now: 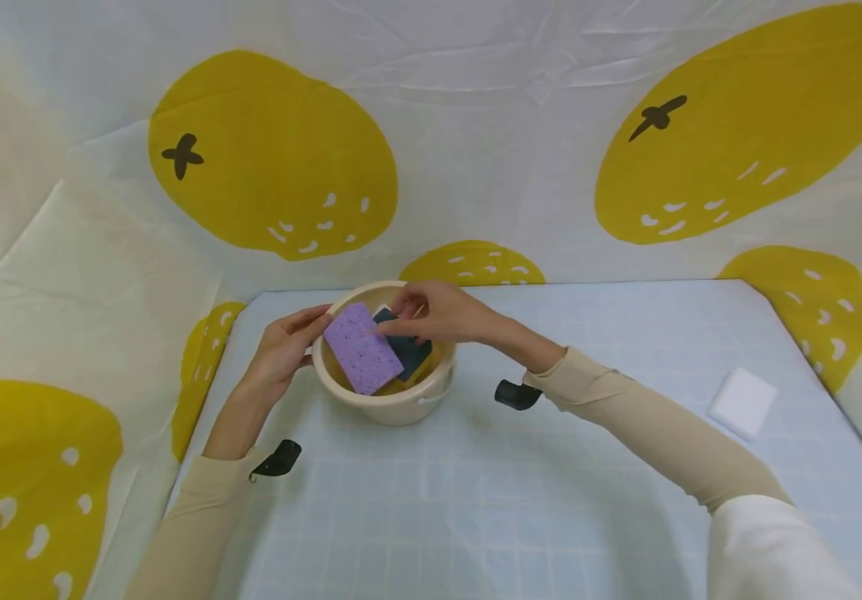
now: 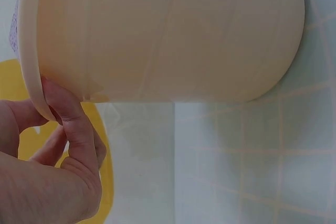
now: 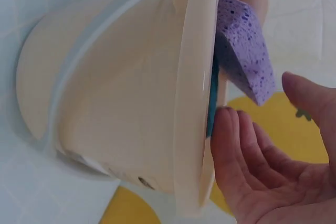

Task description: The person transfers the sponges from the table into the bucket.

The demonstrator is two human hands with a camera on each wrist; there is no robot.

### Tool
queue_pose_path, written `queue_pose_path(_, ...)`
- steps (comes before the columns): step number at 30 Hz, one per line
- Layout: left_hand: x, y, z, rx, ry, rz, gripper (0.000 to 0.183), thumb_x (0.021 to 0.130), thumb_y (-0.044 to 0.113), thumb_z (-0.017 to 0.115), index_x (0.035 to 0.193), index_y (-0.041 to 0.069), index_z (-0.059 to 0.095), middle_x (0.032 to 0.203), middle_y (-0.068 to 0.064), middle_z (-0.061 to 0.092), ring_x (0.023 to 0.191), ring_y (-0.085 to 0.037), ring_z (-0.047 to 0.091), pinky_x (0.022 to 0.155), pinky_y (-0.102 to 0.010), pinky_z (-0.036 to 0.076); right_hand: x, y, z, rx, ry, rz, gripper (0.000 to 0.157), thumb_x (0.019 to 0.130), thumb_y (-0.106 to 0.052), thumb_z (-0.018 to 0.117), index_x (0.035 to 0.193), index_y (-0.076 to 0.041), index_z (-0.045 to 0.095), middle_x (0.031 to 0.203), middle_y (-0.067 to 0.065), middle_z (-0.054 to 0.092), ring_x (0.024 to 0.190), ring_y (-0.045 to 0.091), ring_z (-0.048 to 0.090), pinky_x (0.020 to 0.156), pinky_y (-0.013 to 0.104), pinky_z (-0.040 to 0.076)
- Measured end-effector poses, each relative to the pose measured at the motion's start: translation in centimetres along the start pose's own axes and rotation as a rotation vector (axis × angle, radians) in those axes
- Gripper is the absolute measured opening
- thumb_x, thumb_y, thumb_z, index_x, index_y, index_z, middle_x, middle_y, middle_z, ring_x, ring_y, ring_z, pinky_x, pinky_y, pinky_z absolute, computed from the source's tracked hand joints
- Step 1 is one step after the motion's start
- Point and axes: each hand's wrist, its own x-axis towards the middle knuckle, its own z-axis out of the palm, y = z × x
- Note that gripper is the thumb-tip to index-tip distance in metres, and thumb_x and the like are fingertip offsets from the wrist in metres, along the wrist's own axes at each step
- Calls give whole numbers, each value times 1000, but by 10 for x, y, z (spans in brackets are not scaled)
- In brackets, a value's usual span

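A cream bucket (image 1: 386,408) stands on the table, with a purple sponge (image 1: 363,348) tilted at its mouth. Beside that sponge lies a dark blue-green scouring pad (image 1: 408,346) with a yellow edge. My left hand (image 1: 281,346) pinches the bucket's rim at the left; in the left wrist view, its thumb and fingers (image 2: 68,103) grip the rim from both sides. Over the bucket's mouth is my right hand (image 1: 449,312), thumb and fingers spread apart. The right wrist view shows its fingertips (image 3: 226,116) by the rim and the thumb near the purple sponge's corner.
A white block (image 1: 744,403) lies on the right side of the table (image 1: 476,500). The bucket's pale handle (image 3: 84,61) hangs down along its side. Behind the table rises a white sheet (image 1: 476,150) printed with yellow fruit.
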Motion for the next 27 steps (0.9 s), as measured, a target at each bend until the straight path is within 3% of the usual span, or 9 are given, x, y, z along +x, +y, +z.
queue_pose_path(6,0,-3,-2,-7,-2,6,49,91,40,62,135,18,54,129,-3,54,106,-14,54,74,-24,54,-11,6,-14,-97,29,-45,45,84,-41,70,113,-7,63,102,0,63,94,15,58,83,27,50)
queue_pose_path(13,-1,-1,-1,-4,-5,-3,51,90,40,62,135,18,53,129,-1,54,106,-12,54,74,-24,53,-27,16,-31,-101,50,-69,37,87,-32,70,113,-7,62,101,1,62,96,18,57,87,30,49)
queue_pose_path(21,-1,0,-1,-2,6,-11,51,90,40,62,135,18,54,127,0,55,104,-11,54,73,-23,53,-49,25,-49,-133,104,2,39,86,-35,70,115,-10,61,105,3,61,97,20,59,85,31,51)
queue_pose_path(27,0,-1,-1,-3,-10,-4,51,91,40,62,136,16,53,127,-1,54,105,-11,53,73,-24,53,-64,34,-62,-99,137,38,36,87,-33,70,113,-9,61,106,6,62,97,23,60,84,35,51)
